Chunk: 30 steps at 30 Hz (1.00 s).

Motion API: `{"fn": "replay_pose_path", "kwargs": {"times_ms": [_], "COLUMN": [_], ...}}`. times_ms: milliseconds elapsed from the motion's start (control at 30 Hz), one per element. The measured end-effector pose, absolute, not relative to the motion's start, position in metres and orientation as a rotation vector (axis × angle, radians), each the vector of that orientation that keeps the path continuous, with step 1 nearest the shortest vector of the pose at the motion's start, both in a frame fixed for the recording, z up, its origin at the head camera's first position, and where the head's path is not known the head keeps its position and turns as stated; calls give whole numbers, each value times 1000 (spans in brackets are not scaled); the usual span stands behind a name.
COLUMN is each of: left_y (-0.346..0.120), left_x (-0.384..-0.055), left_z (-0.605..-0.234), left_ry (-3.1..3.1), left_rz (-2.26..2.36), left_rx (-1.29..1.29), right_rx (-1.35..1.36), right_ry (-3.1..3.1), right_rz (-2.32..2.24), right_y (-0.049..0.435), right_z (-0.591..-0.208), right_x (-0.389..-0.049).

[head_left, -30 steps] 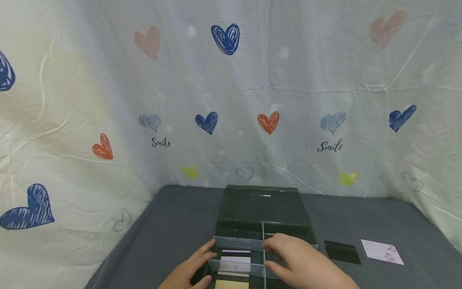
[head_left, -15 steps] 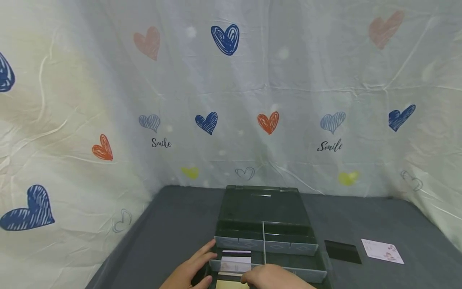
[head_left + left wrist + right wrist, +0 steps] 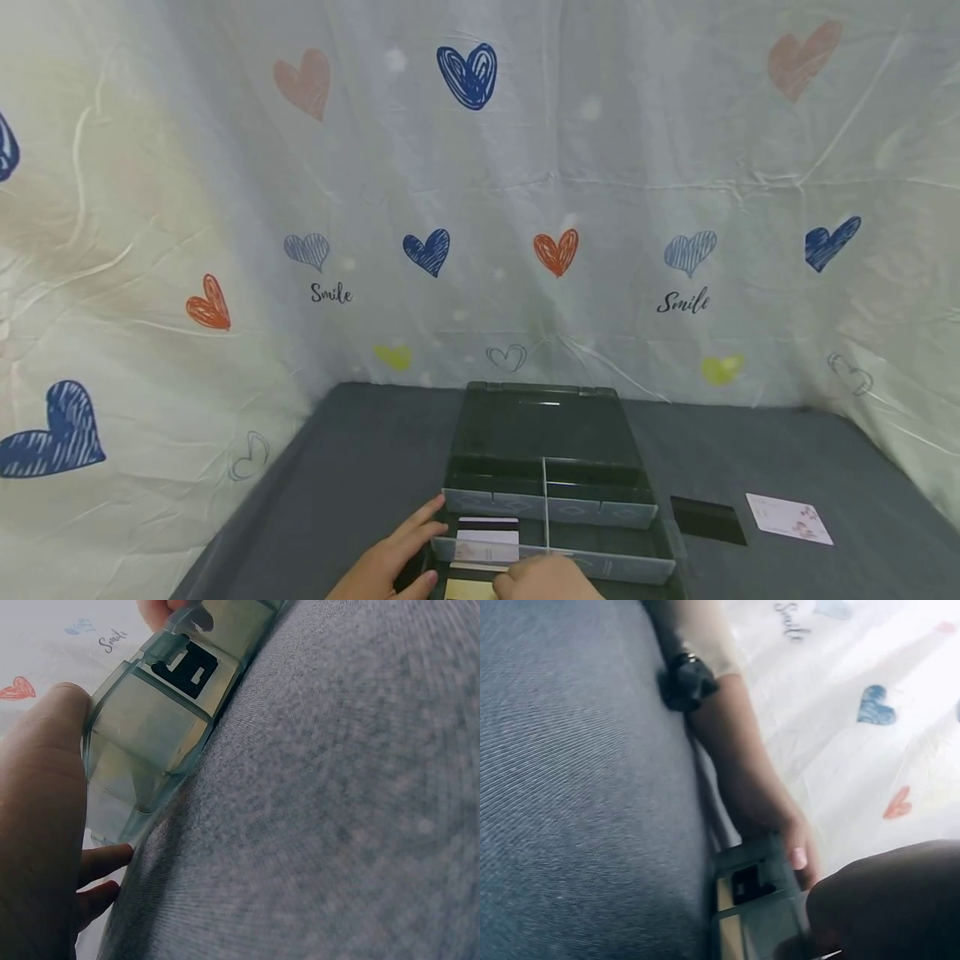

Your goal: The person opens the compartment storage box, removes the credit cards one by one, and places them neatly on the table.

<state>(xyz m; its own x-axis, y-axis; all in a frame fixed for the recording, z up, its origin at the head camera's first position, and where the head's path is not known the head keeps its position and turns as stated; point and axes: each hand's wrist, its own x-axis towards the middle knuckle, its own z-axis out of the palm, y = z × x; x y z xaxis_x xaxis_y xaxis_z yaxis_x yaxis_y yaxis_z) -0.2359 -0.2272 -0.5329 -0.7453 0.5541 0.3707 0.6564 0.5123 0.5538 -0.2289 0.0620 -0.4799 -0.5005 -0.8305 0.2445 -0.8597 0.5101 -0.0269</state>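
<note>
- Green box [image 3: 547, 425]: dark, see-through, sitting on the grey-covered bench [image 3: 382, 467], compartments stepping down toward the person.
- Long divider [image 3: 546, 504] splits it into left and right columns; pale cross walls cut those into rows.
- Left hand [image 3: 390, 560]: at the box's left side, grip apart, fingers spread and touching the wall, thumb near the front.
- Right hand [image 3: 546, 578]: low over the front row, bent fingers down at the yellow card's right edge. Fingertips hidden, so can't tell whether that grip is clamped on the card.
- Yellow card [image 3: 468, 590]: front left compartment, dark stripe across it, partly out of frame.
- White striped card [image 3: 487, 537]: next row back, left column, lower part seen through the cross wall.
- Black card [image 3: 708, 521]: flat on the bench, right of the box.
- Printed card [image 3: 787, 518]: just beside it, further right, pinkish print.
- Heart-print sheet [image 3: 607, 158] hangs behind.
</note>
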Motion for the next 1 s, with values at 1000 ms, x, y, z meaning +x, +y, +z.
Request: {"fn": "replay_pose_path", "kwargs": {"times_ms": [1000], "left_y": [-226], "left_x": [-239], "left_z": [-533], "left_ry": [-2568], "left_rz": [-1008], "left_rx": [-1069], "right_rx": [1321], "right_ry": [-2173], "right_rz": [185], "right_y": [53], "right_z": [-510], "right_x": [-238]}}
